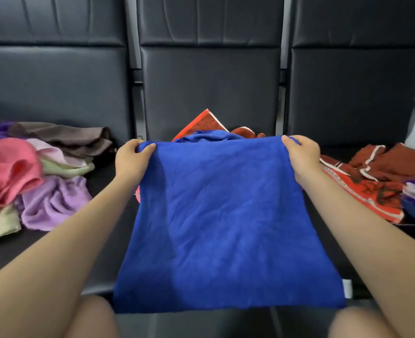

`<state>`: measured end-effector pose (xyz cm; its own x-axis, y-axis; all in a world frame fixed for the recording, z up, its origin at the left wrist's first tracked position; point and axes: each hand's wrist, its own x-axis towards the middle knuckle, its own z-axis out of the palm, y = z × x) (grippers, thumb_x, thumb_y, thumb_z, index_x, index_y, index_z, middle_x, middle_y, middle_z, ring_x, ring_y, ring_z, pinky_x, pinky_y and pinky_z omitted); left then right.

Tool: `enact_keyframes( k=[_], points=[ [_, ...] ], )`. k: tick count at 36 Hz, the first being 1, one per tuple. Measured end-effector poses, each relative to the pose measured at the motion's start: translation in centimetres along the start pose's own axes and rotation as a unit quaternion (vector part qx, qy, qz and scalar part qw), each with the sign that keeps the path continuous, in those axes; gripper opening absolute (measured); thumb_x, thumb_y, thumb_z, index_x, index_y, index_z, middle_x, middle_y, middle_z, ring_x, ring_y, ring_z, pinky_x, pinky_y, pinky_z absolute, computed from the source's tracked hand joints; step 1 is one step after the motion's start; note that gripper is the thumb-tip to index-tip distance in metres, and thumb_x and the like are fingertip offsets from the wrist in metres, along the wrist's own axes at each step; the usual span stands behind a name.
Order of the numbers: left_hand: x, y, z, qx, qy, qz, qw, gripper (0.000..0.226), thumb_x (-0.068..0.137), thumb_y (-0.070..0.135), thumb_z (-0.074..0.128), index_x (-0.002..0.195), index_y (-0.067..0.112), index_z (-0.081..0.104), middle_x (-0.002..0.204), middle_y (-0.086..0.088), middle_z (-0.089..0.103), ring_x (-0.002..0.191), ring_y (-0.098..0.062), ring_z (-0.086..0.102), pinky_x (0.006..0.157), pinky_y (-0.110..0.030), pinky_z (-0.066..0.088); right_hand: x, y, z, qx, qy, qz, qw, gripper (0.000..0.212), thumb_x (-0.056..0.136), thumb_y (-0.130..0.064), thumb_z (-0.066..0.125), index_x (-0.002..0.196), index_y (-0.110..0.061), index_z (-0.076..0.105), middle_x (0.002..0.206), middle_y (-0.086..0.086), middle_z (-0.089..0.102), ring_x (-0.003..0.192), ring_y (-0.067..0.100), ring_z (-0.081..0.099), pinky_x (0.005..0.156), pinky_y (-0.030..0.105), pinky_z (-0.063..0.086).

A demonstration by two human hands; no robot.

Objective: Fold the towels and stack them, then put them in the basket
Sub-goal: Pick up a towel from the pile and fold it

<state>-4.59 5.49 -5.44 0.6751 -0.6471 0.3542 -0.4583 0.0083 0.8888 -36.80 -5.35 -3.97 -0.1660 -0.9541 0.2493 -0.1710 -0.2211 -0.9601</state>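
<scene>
The task looks early: unfolded heaps lie on both sides, and no stack or basket is visible. The left hand [133, 154] and right hand [301, 152] each pinch a far corner of the blue towel [226, 215], spread flat over the middle seat [208, 93], its long axis running away from the person.

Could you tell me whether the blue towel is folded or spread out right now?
Spread out: the blue towel hangs as one flat sheet, its far corners pinched by the left hand and right hand.

Blue towel [221, 215], spread flat, far corners lifted
</scene>
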Motion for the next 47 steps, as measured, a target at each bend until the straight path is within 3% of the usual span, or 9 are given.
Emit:
enact_keyframes(
  k=[4, 6, 9, 17, 23, 30, 35, 40, 47],
  points=[
    [0.1, -1.8, 2.0, 0.035, -0.027, -0.046, 0.998, 0.011, 0.088, 0.020, 0.063, 0.097, 0.013, 0.065, 0.094, -0.003, 0.064, 0.089, -0.018, 0.059, 0.067, -0.024, 0.042, 0.8, 2.7, 0.9, -0.086, -0.029, 0.019, 0.996, 0.017, 0.089, -0.014, 0.057, 0.073, -0.009, 0.058, 0.069, 0.007, 0.055, 0.065, 0.023, 0.050, 0.059, 0.025, 0.043],
    [0.0, -2.7, 2.6, 0.068, -0.056, -0.063, 0.994, 0.016, 0.087, 0.020, 0.062, 0.102, 0.016, 0.062, 0.100, -0.003, 0.065, 0.098, -0.023, 0.061, 0.075, -0.029, 0.045, 0.8, 4.0, 1.1, -0.168, -0.072, 0.024, 0.983, 0.018, 0.088, -0.011, 0.058, 0.085, 0.004, 0.067, 0.092, 0.025, 0.066, 0.091, 0.042, 0.060, 0.078, 0.042, 0.050],
    [-0.1, -2.7, 2.8, 0.125, -0.054, -0.038, 0.990, 0.032, 0.088, 0.023, 0.058, 0.119, 0.013, 0.058, 0.110, -0.011, 0.062, 0.108, -0.026, 0.055, 0.086, -0.033, 0.042, 0.4, 4.7, 0.9, -0.236, -0.104, 0.009, 0.966, 0.024, 0.089, -0.014, 0.061, 0.104, 0.003, 0.067, 0.115, 0.020, 0.066, 0.110, 0.039, 0.058, 0.092, 0.044, 0.048],
    [-3.8, 1.0, 1.5, 0.111, -0.059, 0.160, 0.979, 0.019, 0.090, 0.021, 0.056, 0.108, 0.016, 0.062, 0.101, -0.001, 0.056, 0.102, -0.019, 0.052, 0.088, -0.030, 0.044, -1.1, 3.0, -1.1, -0.280, -0.079, -0.154, 0.944, 0.018, 0.089, -0.017, 0.061, 0.107, -0.018, 0.064, 0.106, 0.003, 0.062, 0.094, 0.019, 0.060, 0.081, 0.033, 0.050],
    [-9.7, 3.8, -0.1, 0.110, -0.178, 0.218, 0.953, 0.008, 0.092, 0.021, 0.059, 0.097, 0.020, 0.064, 0.088, 0.005, 0.058, 0.076, -0.009, 0.054, 0.074, -0.025, 0.044, -7.1, 1.6, -3.0, -0.282, -0.181, -0.224, 0.915, 0.007, 0.088, -0.019, 0.065, 0.093, -0.023, 0.061, 0.084, -0.014, 0.054, 0.070, 0.005, 0.053, 0.071, 0.028, 0.046],
    [-15.4, 4.3, -2.4, 0.094, -0.352, 0.228, 0.903, 0.007, 0.092, 0.024, 0.061, 0.086, 0.026, 0.064, 0.080, 0.003, 0.065, 0.072, -0.019, 0.057, 0.068, -0.028, 0.047, -14.8, 1.4, -5.8, -0.210, -0.343, -0.204, 0.893, 0.008, 0.087, -0.010, 0.067, 0.086, -0.017, 0.063, 0.078, 0.002, 0.062, 0.062, 0.015, 0.049, 0.062, 0.024, 0.044],
    [-17.8, 2.9, -3.2, 0.146, -0.422, 0.269, 0.854, 0.015, 0.083, 0.046, 0.054, 0.087, 0.034, 0.063, 0.085, 0.008, 0.061, 0.075, -0.014, 0.055, 0.070, -0.026, 0.046, -17.5, 3.4, -8.5, -0.296, -0.424, -0.279, 0.809, 0.016, 0.083, -0.036, 0.069, 0.091, -0.023, 0.063, 0.088, -0.013, 0.057, 0.083, 0.004, 0.052, 0.076, 0.016, 0.041],
    [-18.7, 1.2, -3.0, 0.207, -0.448, 0.304, 0.815, 0.007, 0.089, 0.031, 0.064, 0.096, 0.032, 0.063, 0.088, 0.016, 0.051, 0.081, -0.003, 0.051, 0.075, -0.027, 0.047, -18.3, 4.6, -9.1, -0.402, -0.361, -0.463, 0.703, 0.029, 0.080, -0.051, 0.056, 0.097, -0.028, 0.056, 0.096, -0.012, 0.052, 0.083, 0.012, 0.050, 0.074, 0.026, 0.044],
    [-18.5, 1.5, -2.0, 0.240, -0.446, 0.297, 0.810, 0.009, 0.090, 0.025, 0.061, 0.088, 0.034, 0.059, 0.087, 0.014, 0.050, 0.078, 0.000, 0.049, 0.074, -0.029, 0.046, -17.8, 4.6, -8.2, -0.323, -0.395, -0.363, 0.780, 0.013, 0.091, -0.030, 0.059, 0.084, -0.019, 0.058, 0.085, -0.015, 0.051, 0.080, 0.004, 0.046, 0.073, 0.015, 0.037]
  ],
)
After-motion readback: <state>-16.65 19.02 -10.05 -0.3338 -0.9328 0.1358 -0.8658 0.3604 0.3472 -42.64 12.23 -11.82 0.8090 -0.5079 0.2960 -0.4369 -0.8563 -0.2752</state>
